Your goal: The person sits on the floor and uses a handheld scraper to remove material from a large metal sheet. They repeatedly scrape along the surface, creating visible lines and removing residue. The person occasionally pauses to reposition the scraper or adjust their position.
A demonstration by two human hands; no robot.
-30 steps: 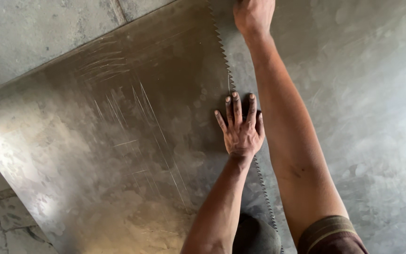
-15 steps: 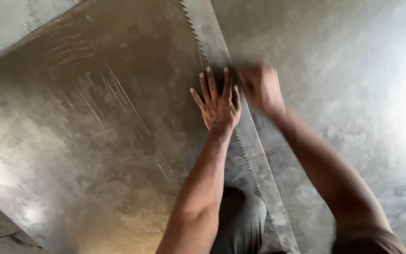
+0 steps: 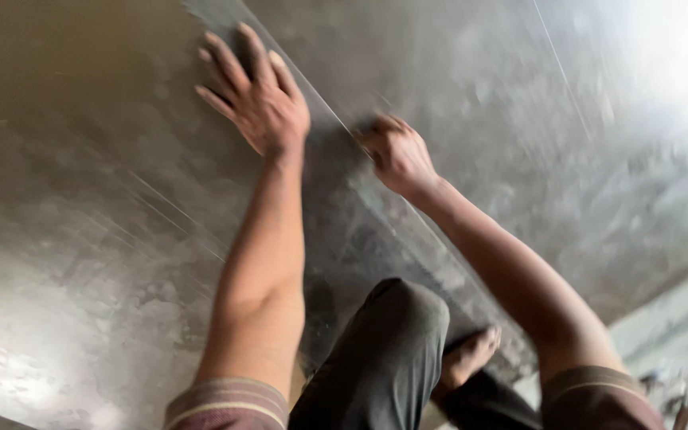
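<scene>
Left hand (image 3: 258,99) flat on metal sheet (image 3: 105,239), right hand (image 3: 396,155) just beside.

One head-worn camera looks steeply down, close over the metal sheet (image 3: 105,239) at arm's length.

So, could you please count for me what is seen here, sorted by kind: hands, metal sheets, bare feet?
Hands: 2, the left hand flat on the metal sheet, the right hand curled at its edge
Metal sheets: 1 for certain
Bare feet: 1, the foot
Total: 4
</scene>
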